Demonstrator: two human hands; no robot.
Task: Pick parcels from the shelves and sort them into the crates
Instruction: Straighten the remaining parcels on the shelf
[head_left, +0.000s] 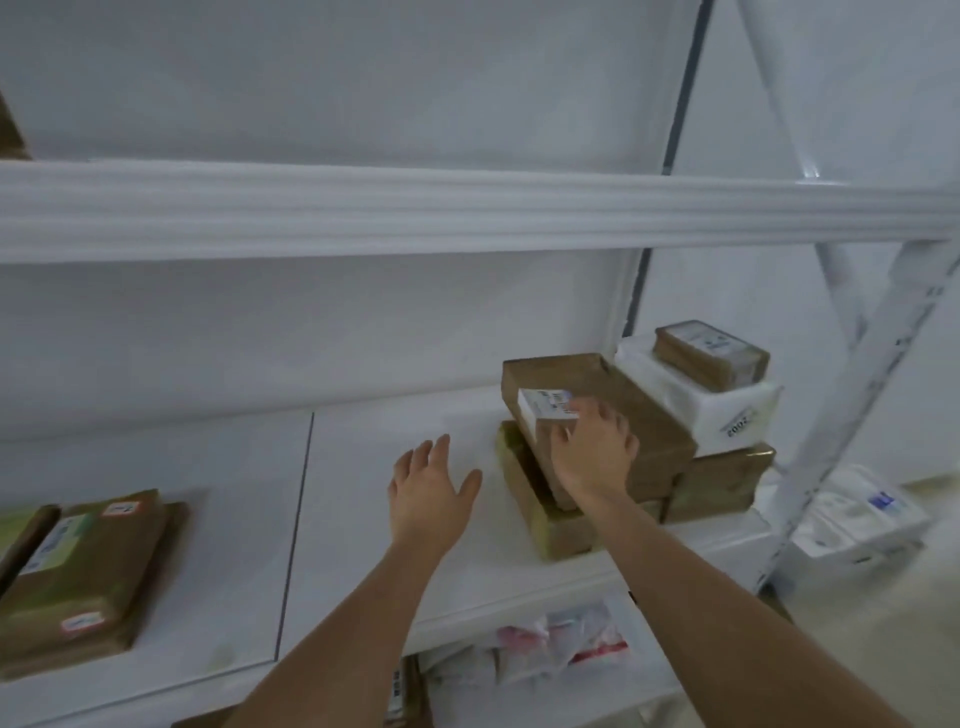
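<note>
A stack of parcels stands at the right end of the white shelf (363, 519). Its top brown parcel (639, 410), with a white label, lies tilted on a lower brown parcel (545, 525). My right hand (592, 452) lies on the tilted parcel beside the label, fingers curled over its near edge. My left hand (428, 491) hovers over the bare shelf to the left of the stack, fingers spread, holding nothing. A white parcel (727, 410) with a small brown box (711, 353) on top sits behind.
Flat brown parcels (83, 571) with labels lie at the shelf's left end. An upper shelf beam (467, 208) crosses above. Bagged parcels (561, 644) fill the shelf below, and white bags (857, 514) lie on the floor beyond the rack's upright at right.
</note>
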